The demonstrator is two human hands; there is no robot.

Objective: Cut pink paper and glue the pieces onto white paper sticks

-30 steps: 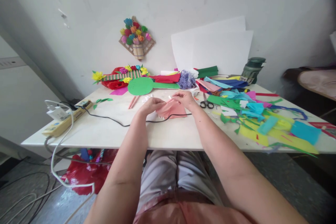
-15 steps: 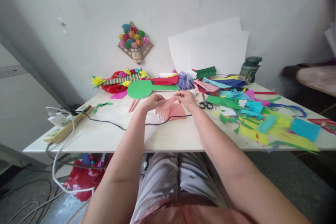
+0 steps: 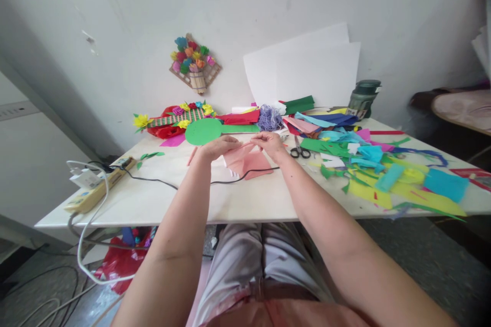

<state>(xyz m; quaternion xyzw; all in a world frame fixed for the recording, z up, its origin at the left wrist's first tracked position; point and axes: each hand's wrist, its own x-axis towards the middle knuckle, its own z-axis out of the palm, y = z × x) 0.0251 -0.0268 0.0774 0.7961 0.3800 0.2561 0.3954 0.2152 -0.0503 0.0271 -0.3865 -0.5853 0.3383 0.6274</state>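
Note:
Pink crepe paper is stretched between my two hands, its upper edge looking rolled or folded. My left hand closes on the left end of that edge, and my right hand pinches the right end. Below, another pink sheet lies on the table with a black cord running across it. Just left of my left hand, rolled pink paper strips are partly hidden by it. Black-handled scissors lie right of my right hand.
A green paper disc and purple yarn lie behind my hands. Coloured paper scraps cover the right side. A power strip sits at the left edge, and a green bottle stands at the back right.
My left hand has shifted slightly left and now covers more of the rolled pink strips. Both hands keep hold of the pink paper. The view has tilted a little.

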